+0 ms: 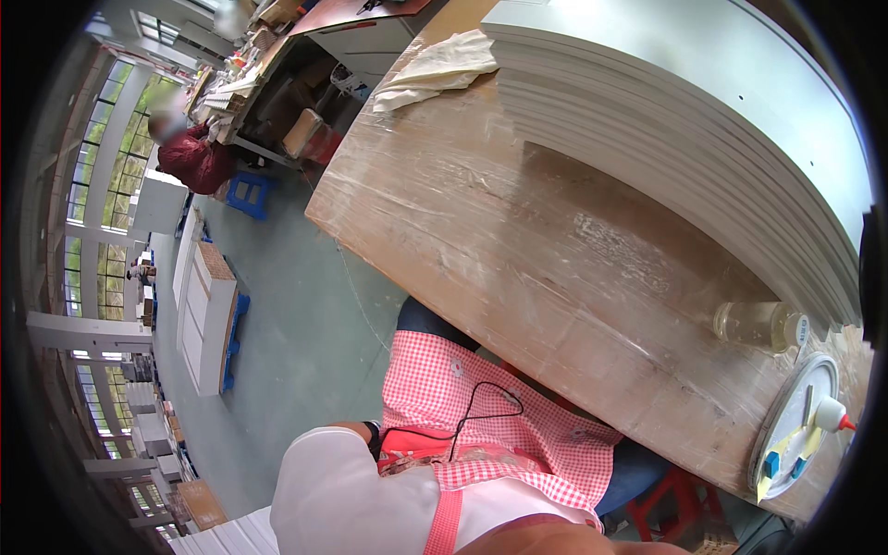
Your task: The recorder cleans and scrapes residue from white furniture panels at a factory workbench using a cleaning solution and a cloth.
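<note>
Wkshop table (pixel 444 213), white panel stack (pixel 666 129) twd far edge. Prob. paused; both hands hidden, can't tell grip; next move needs hands abv tabletop.

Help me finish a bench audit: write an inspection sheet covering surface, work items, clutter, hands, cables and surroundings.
Surface: brown tabletop, marked with pale streaks.
Work items: stack of white panels; clear container of pale liquid.
Clutter: crumpled cream cloth; round white lid bearing a red-tipped white bottle and blue pieces.
Hands: left hand hidden beyond its dark wristband, by the checked apron; right hand not seen.
Cables: black cord looped across the apron; ends untraceable.
Surroundings: co-worker in dark red at another bench; pale load on a blue pallet.
</note>
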Action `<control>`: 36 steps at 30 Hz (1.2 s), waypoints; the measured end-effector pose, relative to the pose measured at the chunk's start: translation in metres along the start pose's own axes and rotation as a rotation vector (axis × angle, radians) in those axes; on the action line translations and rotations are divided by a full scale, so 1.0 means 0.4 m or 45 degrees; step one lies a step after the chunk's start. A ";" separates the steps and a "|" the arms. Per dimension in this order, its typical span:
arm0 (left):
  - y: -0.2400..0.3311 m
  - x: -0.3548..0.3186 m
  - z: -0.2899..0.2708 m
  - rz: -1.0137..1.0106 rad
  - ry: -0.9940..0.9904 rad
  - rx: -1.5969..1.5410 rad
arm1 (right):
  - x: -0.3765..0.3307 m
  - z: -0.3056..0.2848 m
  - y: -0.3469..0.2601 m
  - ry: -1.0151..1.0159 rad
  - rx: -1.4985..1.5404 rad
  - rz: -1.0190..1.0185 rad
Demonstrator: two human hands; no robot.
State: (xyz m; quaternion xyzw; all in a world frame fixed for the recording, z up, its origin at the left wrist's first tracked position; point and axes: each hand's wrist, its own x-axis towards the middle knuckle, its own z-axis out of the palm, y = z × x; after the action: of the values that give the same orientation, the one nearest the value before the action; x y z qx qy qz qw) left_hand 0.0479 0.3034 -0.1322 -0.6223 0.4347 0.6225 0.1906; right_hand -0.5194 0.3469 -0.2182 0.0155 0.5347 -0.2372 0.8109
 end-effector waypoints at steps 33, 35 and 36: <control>-0.476 0.011 0.610 -0.394 -0.180 -1.433 | -0.424 0.193 -0.284 0.224 -0.581 0.254; -0.434 -0.013 0.528 -0.397 -0.208 -1.506 | -0.418 0.232 -0.321 0.453 -0.899 0.246; -0.267 -0.093 0.462 -0.539 -0.410 -2.060 | -0.412 0.227 -0.338 0.479 -0.935 0.236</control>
State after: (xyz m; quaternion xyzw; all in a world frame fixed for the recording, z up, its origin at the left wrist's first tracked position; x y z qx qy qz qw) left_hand 0.0240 0.5173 -0.1580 -0.5390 -0.3019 0.7736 -0.1411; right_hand -0.5477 0.2626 -0.0045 -0.1832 0.7188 0.0500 0.6687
